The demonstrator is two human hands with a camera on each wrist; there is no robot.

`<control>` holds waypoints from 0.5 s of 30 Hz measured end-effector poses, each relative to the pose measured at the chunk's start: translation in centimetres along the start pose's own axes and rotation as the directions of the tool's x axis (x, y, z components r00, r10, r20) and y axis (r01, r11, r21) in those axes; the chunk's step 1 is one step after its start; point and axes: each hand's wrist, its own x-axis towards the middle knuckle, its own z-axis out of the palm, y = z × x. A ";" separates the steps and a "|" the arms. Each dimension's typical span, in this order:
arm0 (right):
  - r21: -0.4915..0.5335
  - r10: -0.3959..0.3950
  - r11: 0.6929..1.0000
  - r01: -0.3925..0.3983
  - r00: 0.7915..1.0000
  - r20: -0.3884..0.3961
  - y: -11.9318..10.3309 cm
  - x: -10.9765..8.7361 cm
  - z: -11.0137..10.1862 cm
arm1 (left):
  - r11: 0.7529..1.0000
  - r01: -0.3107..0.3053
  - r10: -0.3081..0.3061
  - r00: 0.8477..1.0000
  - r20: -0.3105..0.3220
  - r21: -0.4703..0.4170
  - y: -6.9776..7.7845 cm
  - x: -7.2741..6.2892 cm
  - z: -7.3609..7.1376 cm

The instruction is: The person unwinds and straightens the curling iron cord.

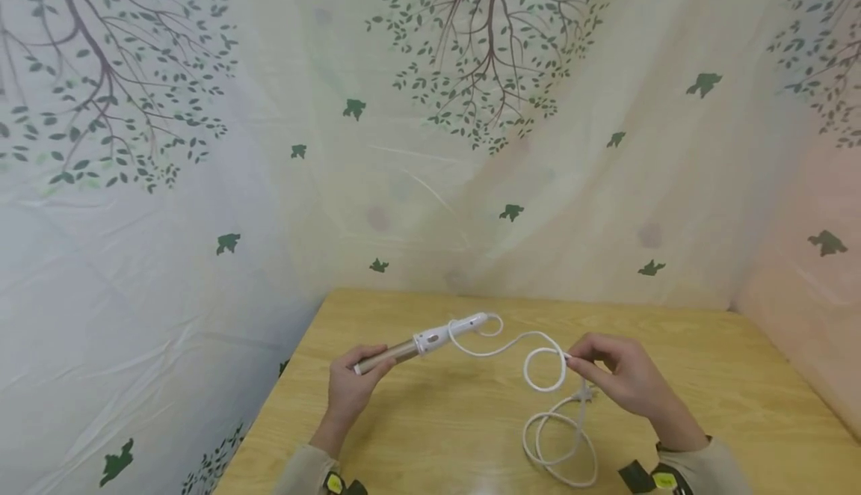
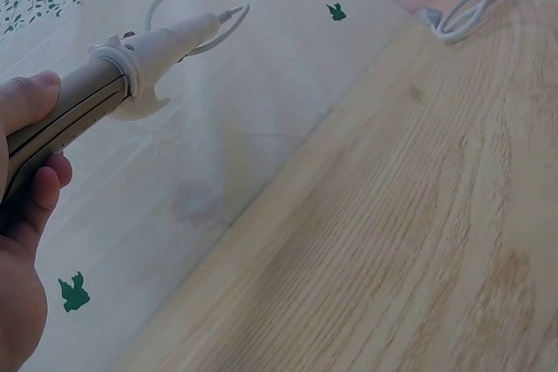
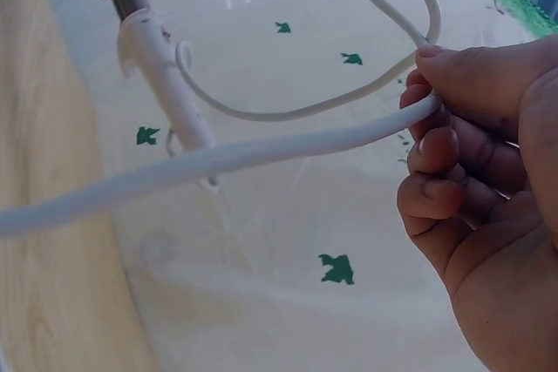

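Observation:
My left hand point(image 1: 348, 389) grips a curling iron point(image 1: 433, 339) by its gold barrel, thumb on one side and fingers curled under in the left wrist view. The iron's white handle point(image 2: 170, 48) points away from that hand, tilted up to the right, above the table. A white power cord point(image 1: 543, 390) runs from the handle's end in loops. My right hand point(image 1: 628, 377) pinches the cord between thumb and forefinger, with the other fingers bent in the right wrist view. Below that hand the cord hangs down to a coil, and the plug point(image 1: 584, 393) is near it.
A light wooden table point(image 1: 430, 435) lies under both hands. Behind it and on both sides hangs a pale cloth point(image 1: 430, 203) printed with trees and green birds. The cord's lower coil point(image 1: 527, 443) rests on the tabletop near the right hand.

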 end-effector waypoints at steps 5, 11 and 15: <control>-0.035 -0.014 0.999 0.013 0.998 -0.055 -0.5 1.2 -0.3 | 1.000 -0.006 0.006 0.999 0.035 0.009 -0.1 0.1 0.1; -0.061 -0.060 0.997 0.053 0.991 -0.120 -0.6 3.0 -0.8 | 1.000 0.008 -0.009 0.997 0.075 0.008 1.2 -0.6 0.3; -0.065 -0.073 0.996 0.064 0.987 -0.146 -0.4 4.0 -1.4 | 1.000 0.013 -0.013 0.996 0.086 -0.007 2.2 -1.2 0.4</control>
